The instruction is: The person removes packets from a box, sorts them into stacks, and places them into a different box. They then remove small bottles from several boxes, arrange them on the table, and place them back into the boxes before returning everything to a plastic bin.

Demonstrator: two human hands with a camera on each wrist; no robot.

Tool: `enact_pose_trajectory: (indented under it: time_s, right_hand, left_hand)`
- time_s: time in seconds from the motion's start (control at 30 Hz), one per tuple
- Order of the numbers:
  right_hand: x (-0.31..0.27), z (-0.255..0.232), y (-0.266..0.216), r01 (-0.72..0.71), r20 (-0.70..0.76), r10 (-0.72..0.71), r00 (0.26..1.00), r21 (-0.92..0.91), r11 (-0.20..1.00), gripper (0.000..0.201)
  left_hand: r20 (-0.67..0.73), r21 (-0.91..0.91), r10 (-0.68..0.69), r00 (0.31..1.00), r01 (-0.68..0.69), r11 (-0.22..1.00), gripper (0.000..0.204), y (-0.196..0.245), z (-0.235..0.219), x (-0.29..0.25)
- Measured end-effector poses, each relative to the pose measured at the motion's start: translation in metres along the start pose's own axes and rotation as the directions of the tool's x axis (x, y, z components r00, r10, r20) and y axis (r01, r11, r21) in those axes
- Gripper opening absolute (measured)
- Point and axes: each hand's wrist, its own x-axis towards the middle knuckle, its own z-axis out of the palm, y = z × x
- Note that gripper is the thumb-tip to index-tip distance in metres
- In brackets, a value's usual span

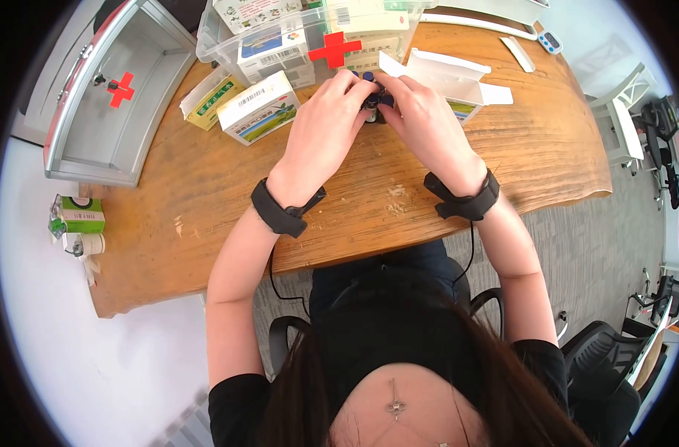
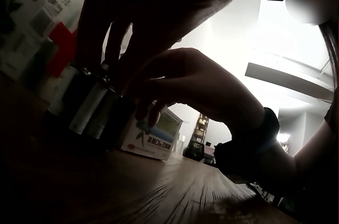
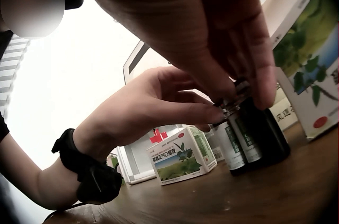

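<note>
Several small dark bottles with pale labels (image 3: 251,139) stand upright, close together, on the wooden table. In the head view both hands meet over their caps, just in front of the clear bin. The left hand (image 1: 321,134) has its fingertips curled round the caps from the left. From the right, the right hand (image 1: 429,130) pinches at the caps with thumb and fingers. Fingers hide most of the bottle tops. In the left wrist view the bottles (image 2: 87,107) form a tight row beneath the fingers.
A clear bin (image 1: 302,45) with medicine boxes stands behind the hands. A white box (image 1: 259,108) and a yellow-green box (image 1: 211,98) lie left of them, an opened white carton (image 1: 458,78) right. A metal case (image 1: 119,93) is far left; a small timer (image 1: 550,42) sits back right.
</note>
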Motion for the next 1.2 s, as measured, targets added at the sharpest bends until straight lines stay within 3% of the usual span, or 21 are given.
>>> enact_pose_trajectory:
  time_s: [0.63,0.93,1.0,1.07,1.2]
  right_hand:
    - [0.008,0.002,-0.004,-0.005,0.077,0.020,0.997,-0.188,0.982,0.022]
    - [0.013,0.001,-0.001,-0.037,0.118,0.057,0.991,-0.163,0.986,0.017]
    - [0.014,0.004,0.000,-0.036,0.117,0.056,0.992,-0.167,0.985,0.017]
    - [0.015,0.008,0.001,0.068,0.065,-0.056,0.996,-0.206,0.976,0.013]
    - [0.012,0.002,0.002,0.081,0.070,-0.068,0.995,-0.197,0.977,0.012]
  left_hand:
    - [0.003,-0.025,0.004,1.000,-0.004,1.000,0.023,0.001,-0.003,-0.007]
    - [-0.011,-0.076,-0.069,0.998,0.068,0.995,0.018,0.015,-0.041,-0.022]
    - [-0.069,-0.091,-0.086,0.994,0.079,0.993,0.017,0.017,-0.052,-0.023]
    - [-0.072,-0.081,-0.107,0.992,0.101,0.992,0.017,0.021,-0.062,-0.023]
    - [-0.107,-0.154,-0.129,0.986,0.112,0.982,0.018,0.026,-0.071,-0.018]
